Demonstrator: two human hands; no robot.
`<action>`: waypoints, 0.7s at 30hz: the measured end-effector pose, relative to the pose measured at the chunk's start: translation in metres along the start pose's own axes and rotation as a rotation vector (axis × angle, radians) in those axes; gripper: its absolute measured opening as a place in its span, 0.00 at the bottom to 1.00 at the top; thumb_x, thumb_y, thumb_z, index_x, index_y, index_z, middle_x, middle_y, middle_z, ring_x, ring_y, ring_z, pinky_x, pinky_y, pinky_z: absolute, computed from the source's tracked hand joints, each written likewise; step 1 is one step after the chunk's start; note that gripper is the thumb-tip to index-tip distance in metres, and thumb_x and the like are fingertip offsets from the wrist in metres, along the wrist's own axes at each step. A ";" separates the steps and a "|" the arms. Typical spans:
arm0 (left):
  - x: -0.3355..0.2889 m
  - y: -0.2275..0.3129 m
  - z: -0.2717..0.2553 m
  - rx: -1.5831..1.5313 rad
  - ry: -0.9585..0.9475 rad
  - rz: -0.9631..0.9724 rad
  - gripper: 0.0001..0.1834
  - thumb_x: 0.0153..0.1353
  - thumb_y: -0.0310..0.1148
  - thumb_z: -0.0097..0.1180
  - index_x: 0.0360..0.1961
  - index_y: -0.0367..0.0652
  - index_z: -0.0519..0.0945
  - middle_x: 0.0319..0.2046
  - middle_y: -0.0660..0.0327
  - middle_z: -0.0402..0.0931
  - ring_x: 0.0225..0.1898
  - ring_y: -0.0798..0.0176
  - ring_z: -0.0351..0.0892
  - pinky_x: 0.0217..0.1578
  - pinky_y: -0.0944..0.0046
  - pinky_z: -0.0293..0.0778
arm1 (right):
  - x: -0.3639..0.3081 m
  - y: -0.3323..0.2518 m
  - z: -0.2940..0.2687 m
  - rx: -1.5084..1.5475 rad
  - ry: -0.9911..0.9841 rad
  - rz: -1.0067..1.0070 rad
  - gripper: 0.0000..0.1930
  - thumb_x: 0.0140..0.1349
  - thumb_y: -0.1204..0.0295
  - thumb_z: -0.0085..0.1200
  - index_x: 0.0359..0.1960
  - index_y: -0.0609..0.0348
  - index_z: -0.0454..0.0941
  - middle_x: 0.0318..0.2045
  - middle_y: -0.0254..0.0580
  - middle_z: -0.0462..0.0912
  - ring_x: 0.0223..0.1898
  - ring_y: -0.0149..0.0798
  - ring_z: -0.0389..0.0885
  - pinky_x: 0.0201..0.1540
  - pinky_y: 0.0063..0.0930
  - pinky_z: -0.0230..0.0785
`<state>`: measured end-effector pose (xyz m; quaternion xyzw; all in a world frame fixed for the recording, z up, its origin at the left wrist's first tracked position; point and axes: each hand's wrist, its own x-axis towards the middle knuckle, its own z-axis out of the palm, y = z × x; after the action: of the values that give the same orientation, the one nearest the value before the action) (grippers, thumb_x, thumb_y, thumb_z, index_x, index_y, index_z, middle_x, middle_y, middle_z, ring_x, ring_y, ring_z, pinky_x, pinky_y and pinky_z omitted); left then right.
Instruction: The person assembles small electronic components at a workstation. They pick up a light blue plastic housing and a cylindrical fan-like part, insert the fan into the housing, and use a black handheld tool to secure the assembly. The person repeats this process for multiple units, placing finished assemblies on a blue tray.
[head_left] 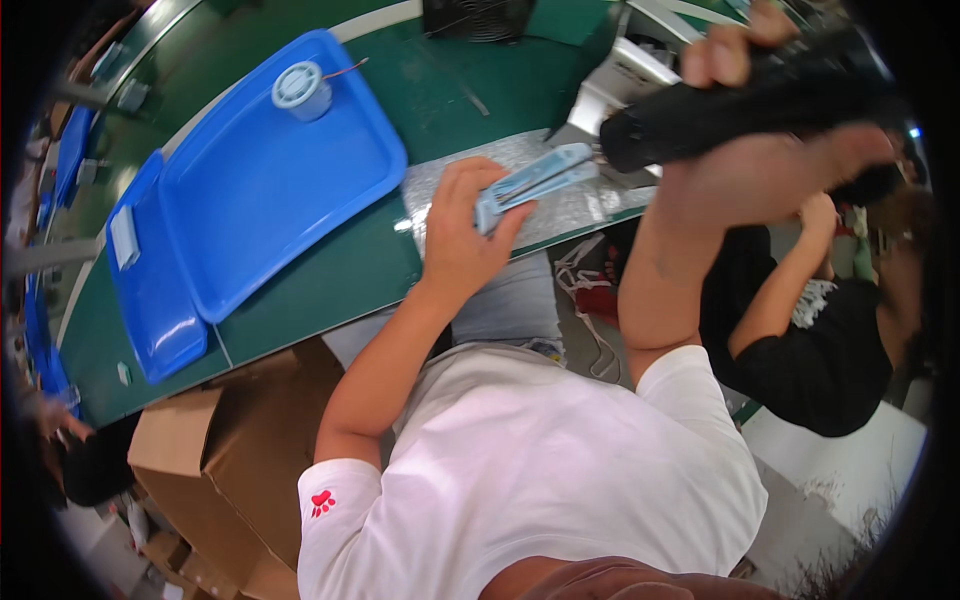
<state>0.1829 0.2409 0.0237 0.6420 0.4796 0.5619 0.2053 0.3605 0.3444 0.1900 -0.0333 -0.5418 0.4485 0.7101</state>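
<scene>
My left hand (468, 225) is closed around the lower end of a light blue plastic casing (540, 175), made of two long narrow pieces that spread slightly apart toward the far end. It is held above a sheet of bubble wrap (425, 190) on the green table. My right hand (745, 165) is raised, with its fingers wrapped round a thick black electric screwdriver (660, 125). The front end of the tool is close to the casing's far end; whether they touch I cannot tell. Motion smears the right hand and the tool.
A blue tray (270, 200) at left carries a round light blue fan part (302, 92) with a wire. A smaller blue tray (165, 325) adjoins it, with a pale piece (124, 237). A silvery metal fixture (620, 90) stands behind the tool. A co-worker's arm (785, 285) is at right; a cardboard box (240, 460) is below.
</scene>
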 end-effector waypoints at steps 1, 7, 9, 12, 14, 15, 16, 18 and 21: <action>0.002 0.001 0.003 -0.009 0.007 0.004 0.22 0.53 0.25 0.74 0.47 0.39 0.78 0.47 0.51 0.79 0.47 0.48 0.81 0.48 0.57 0.76 | 0.004 0.005 0.006 -0.036 0.007 -0.017 0.42 0.66 0.29 0.44 0.56 0.60 0.70 0.41 0.47 0.79 0.32 0.38 0.78 0.32 0.31 0.72; -0.002 -0.002 0.003 -0.045 0.053 -0.105 0.28 0.54 0.26 0.74 0.54 0.40 0.73 0.50 0.51 0.77 0.50 0.49 0.79 0.51 0.56 0.74 | 0.035 -0.034 0.010 -0.310 0.174 -0.227 0.28 0.78 0.44 0.43 0.49 0.62 0.73 0.39 0.44 0.78 0.30 0.32 0.79 0.30 0.24 0.74; -0.001 -0.006 0.004 -0.009 0.066 -0.055 0.28 0.55 0.26 0.73 0.53 0.40 0.72 0.51 0.51 0.77 0.50 0.49 0.79 0.51 0.56 0.74 | 0.039 -0.044 0.014 -0.581 0.201 -0.310 0.26 0.78 0.46 0.45 0.48 0.62 0.74 0.36 0.43 0.79 0.28 0.32 0.79 0.29 0.24 0.74; -0.003 -0.002 0.004 -0.038 0.030 -0.077 0.27 0.57 0.24 0.72 0.54 0.41 0.70 0.51 0.51 0.77 0.52 0.53 0.78 0.55 0.57 0.72 | 0.048 -0.037 0.004 -0.827 0.131 -0.488 0.23 0.79 0.49 0.45 0.46 0.61 0.74 0.33 0.41 0.80 0.26 0.31 0.80 0.27 0.24 0.74; -0.005 -0.001 0.003 -0.080 0.001 -0.084 0.27 0.58 0.23 0.71 0.54 0.41 0.69 0.51 0.51 0.78 0.53 0.55 0.77 0.57 0.57 0.71 | 0.050 -0.037 0.014 -0.838 0.058 -0.484 0.21 0.80 0.52 0.44 0.45 0.61 0.74 0.31 0.40 0.80 0.24 0.30 0.80 0.26 0.24 0.74; -0.006 -0.002 0.003 -0.097 -0.007 -0.069 0.27 0.57 0.23 0.72 0.54 0.41 0.69 0.51 0.51 0.78 0.53 0.55 0.78 0.57 0.57 0.71 | 0.051 -0.032 0.013 -0.820 0.059 -0.490 0.20 0.80 0.53 0.44 0.46 0.61 0.73 0.31 0.40 0.80 0.24 0.30 0.79 0.26 0.24 0.74; -0.007 -0.003 0.003 -0.114 -0.014 -0.053 0.27 0.57 0.22 0.72 0.54 0.41 0.70 0.52 0.51 0.78 0.53 0.55 0.78 0.57 0.57 0.71 | 0.053 -0.028 0.011 -0.803 0.059 -0.497 0.19 0.81 0.54 0.44 0.46 0.61 0.73 0.31 0.40 0.80 0.23 0.30 0.79 0.26 0.23 0.74; -0.007 -0.004 0.003 -0.103 0.000 -0.025 0.27 0.56 0.22 0.72 0.53 0.42 0.70 0.52 0.50 0.78 0.53 0.55 0.78 0.57 0.57 0.71 | 0.057 -0.016 0.001 -0.816 0.076 -0.558 0.18 0.81 0.55 0.44 0.47 0.61 0.72 0.30 0.40 0.79 0.23 0.30 0.78 0.26 0.23 0.73; -0.005 -0.004 0.002 -0.046 0.023 0.039 0.28 0.54 0.21 0.73 0.52 0.42 0.70 0.51 0.50 0.79 0.52 0.54 0.79 0.56 0.57 0.72 | 0.055 -0.015 -0.001 -0.755 0.019 -0.532 0.19 0.81 0.54 0.43 0.48 0.61 0.72 0.30 0.39 0.79 0.23 0.30 0.77 0.26 0.22 0.72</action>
<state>0.1841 0.2392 0.0171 0.6400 0.4564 0.5838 0.2035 0.3710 0.3732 0.2386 -0.1537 -0.6504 0.0216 0.7435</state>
